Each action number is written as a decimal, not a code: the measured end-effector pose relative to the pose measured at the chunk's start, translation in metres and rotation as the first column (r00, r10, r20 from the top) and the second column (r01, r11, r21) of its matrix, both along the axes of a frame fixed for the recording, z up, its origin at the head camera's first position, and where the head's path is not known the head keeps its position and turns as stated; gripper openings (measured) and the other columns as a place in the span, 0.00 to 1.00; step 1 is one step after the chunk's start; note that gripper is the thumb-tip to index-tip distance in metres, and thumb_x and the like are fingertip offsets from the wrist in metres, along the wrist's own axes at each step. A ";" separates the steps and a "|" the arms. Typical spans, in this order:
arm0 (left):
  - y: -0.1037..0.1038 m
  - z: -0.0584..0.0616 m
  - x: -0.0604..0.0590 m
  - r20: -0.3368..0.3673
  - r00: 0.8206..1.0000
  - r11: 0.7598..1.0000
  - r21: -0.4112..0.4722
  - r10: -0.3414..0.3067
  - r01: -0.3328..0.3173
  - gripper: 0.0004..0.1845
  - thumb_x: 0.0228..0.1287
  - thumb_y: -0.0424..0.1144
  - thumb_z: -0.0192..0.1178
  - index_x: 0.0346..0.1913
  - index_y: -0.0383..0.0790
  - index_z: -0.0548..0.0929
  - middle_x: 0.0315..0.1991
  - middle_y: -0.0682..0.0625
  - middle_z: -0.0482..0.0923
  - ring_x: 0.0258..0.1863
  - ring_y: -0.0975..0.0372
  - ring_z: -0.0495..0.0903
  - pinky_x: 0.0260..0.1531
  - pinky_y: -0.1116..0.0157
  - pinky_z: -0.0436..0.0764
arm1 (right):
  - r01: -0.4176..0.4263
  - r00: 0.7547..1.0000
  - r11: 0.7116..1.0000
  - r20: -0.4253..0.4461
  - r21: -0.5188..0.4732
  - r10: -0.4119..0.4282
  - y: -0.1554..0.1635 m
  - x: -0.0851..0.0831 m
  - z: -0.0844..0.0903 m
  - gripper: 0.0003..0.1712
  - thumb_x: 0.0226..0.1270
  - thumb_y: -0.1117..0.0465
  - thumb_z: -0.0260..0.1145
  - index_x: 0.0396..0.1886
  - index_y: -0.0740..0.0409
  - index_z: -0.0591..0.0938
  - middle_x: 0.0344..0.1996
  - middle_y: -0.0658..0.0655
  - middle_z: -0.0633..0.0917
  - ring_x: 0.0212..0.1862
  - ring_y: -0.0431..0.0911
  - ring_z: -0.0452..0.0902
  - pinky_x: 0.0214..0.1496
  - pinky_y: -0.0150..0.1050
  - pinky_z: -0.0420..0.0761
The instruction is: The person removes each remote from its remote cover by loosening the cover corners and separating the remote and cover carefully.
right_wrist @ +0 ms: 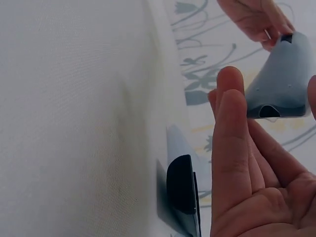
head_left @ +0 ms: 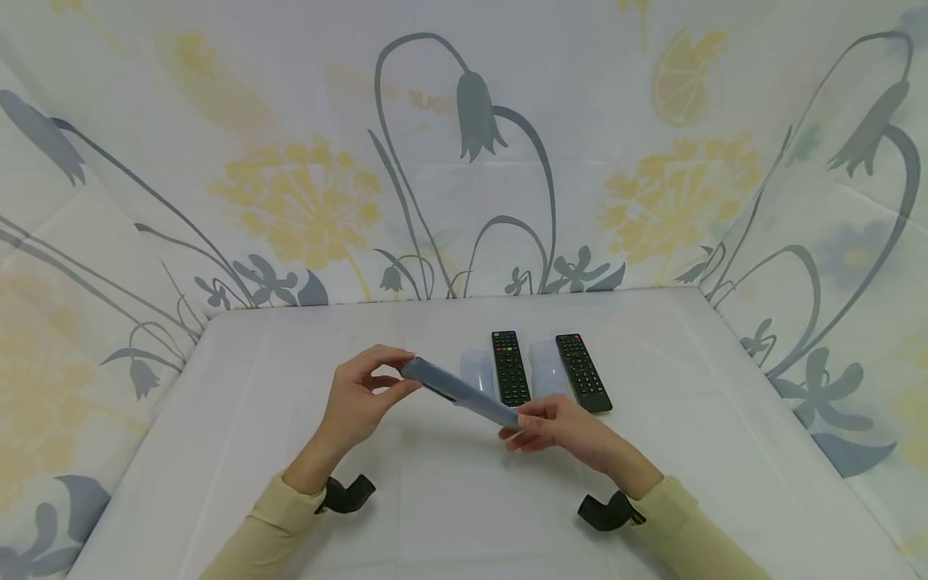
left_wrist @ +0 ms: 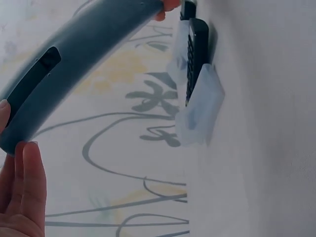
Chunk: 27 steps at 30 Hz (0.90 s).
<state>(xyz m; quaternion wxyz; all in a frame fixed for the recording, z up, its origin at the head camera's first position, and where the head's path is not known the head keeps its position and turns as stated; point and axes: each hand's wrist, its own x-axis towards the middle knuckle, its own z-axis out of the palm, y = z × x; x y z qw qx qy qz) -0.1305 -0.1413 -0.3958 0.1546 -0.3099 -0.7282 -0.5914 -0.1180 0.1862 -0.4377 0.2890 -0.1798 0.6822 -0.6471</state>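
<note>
A long blue-grey remote cover point(head_left: 464, 393) is held up slantwise between both hands, over the table. My left hand point(head_left: 360, 396) pinches its higher end, thumb below and fingers above in the head view. The lower end is held by my right hand point(head_left: 565, 431), between thumb and fingers. A dark slot shows near the left end of the cover point(left_wrist: 94, 44) in the left wrist view. Facing the right wrist camera, the cover's end point(right_wrist: 279, 91) has a rounded dark cutout. Whether a remote sits inside I cannot tell.
Behind the right hand lie two black remotes point(head_left: 511, 368) on the white table point(head_left: 239, 451). A pale translucent sleeve point(head_left: 477, 370) lies left of one remote, and another sleeve point(head_left: 548, 369) lies between the two. Flower-patterned cloth point(head_left: 304, 201) rises at the back and sides.
</note>
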 end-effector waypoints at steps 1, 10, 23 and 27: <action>0.000 0.000 0.000 -0.006 1.000 1.000 -0.001 -0.001 0.001 0.22 0.50 0.16 0.70 0.50 0.31 0.83 0.42 0.42 0.83 0.41 0.60 0.80 0.36 0.65 0.85 | -0.014 1.000 1.000 -0.003 0.003 0.014 0.000 0.000 0.000 0.23 0.76 0.57 0.61 0.57 0.74 0.79 0.48 0.67 0.85 0.49 0.54 0.85 0.51 0.44 0.82; 0.005 -0.002 0.000 -0.160 0.987 1.000 0.006 0.003 -0.002 0.21 0.49 0.17 0.71 0.47 0.34 0.84 0.41 0.45 0.83 0.37 0.60 0.81 0.38 0.63 0.85 | -0.021 0.996 0.999 -0.089 0.039 0.025 -0.008 0.005 -0.001 0.21 0.74 0.60 0.63 0.59 0.71 0.79 0.50 0.69 0.84 0.51 0.55 0.84 0.51 0.43 0.82; 0.023 -0.002 -0.004 -0.412 0.911 0.999 0.042 0.027 -0.011 0.15 0.65 0.43 0.69 0.43 0.32 0.85 0.39 0.42 0.83 0.36 0.57 0.80 0.37 0.68 0.81 | 0.104 0.955 0.964 -0.294 0.244 -0.029 -0.025 0.009 0.000 0.19 0.69 0.61 0.67 0.55 0.66 0.83 0.47 0.60 0.87 0.44 0.49 0.82 0.41 0.38 0.82; 0.028 -0.003 -0.002 -0.398 0.917 1.000 0.016 0.013 -0.008 0.14 0.66 0.44 0.68 0.44 0.34 0.86 0.39 0.45 0.83 0.37 0.57 0.80 0.36 0.68 0.81 | 0.115 0.953 0.961 -0.302 0.250 -0.035 -0.027 0.010 0.002 0.18 0.70 0.60 0.66 0.55 0.64 0.84 0.49 0.59 0.86 0.47 0.48 0.83 0.44 0.39 0.82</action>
